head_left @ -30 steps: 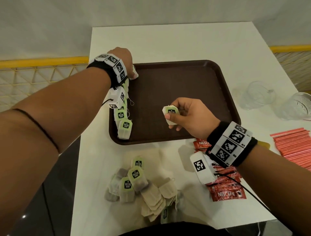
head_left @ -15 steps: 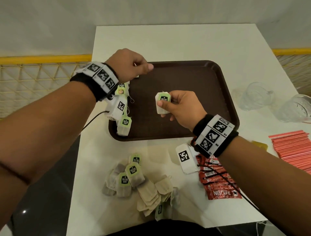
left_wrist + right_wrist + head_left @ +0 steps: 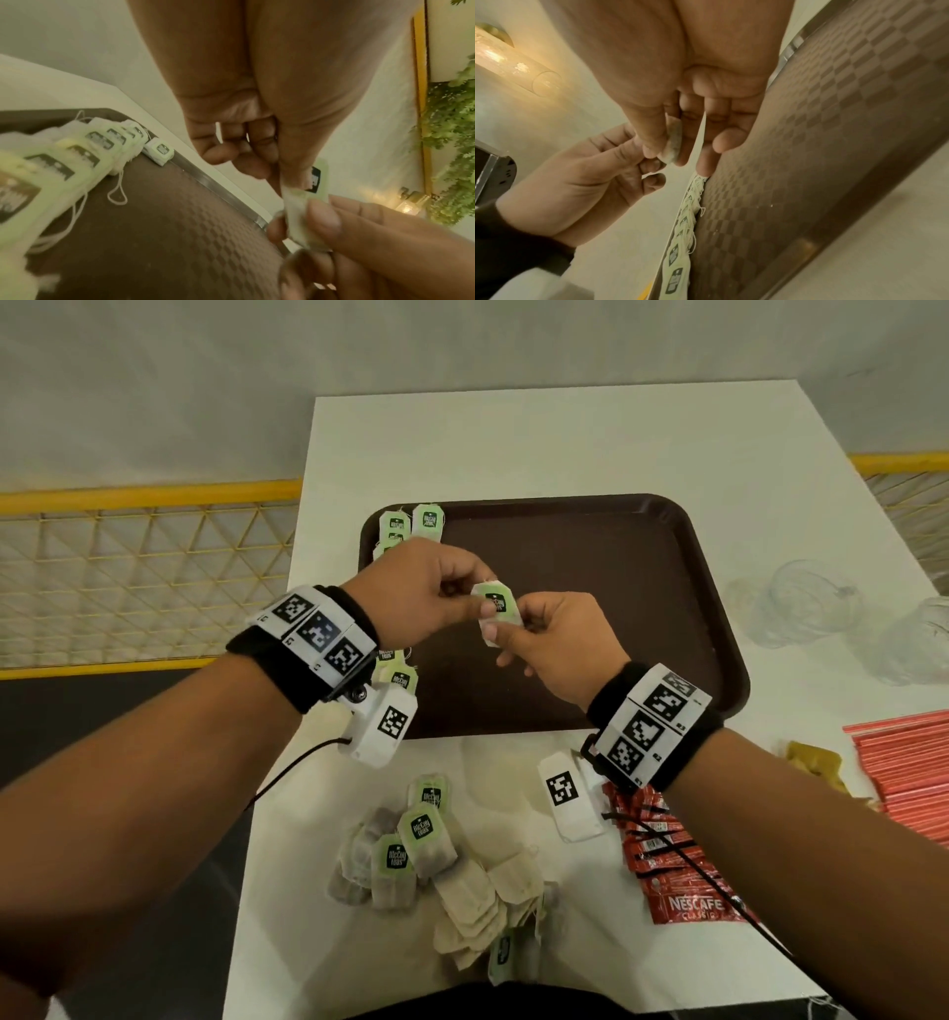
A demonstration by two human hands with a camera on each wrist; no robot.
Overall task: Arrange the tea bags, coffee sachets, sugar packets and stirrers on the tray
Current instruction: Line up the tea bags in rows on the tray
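Observation:
A green-tagged tea bag (image 3: 495, 608) hangs above the brown tray (image 3: 616, 567), pinched from both sides. My left hand (image 3: 475, 607) pinches its upper part at the tag (image 3: 316, 179). My right hand (image 3: 497, 633) grips the lower pouch (image 3: 673, 143) between thumb and fingers. A row of tea bags (image 3: 411, 526) lies along the tray's left edge, partly hidden under my left wrist, and shows in the left wrist view as tea bags (image 3: 102, 142) overlapping. A pile of loose tea bags (image 3: 426, 855) lies on the white table in front of the tray.
Red Nescafe coffee sachets (image 3: 672, 865) lie under my right wrist near the table's front. Red stirrers (image 3: 909, 762) are stacked at the right edge, a brown packet (image 3: 816, 760) beside them. Two clear glasses (image 3: 806, 603) stand right of the tray.
My left hand left the tray's far left corner and came to the middle. My right hand carried the tea bag up and left; now both hands hold it.

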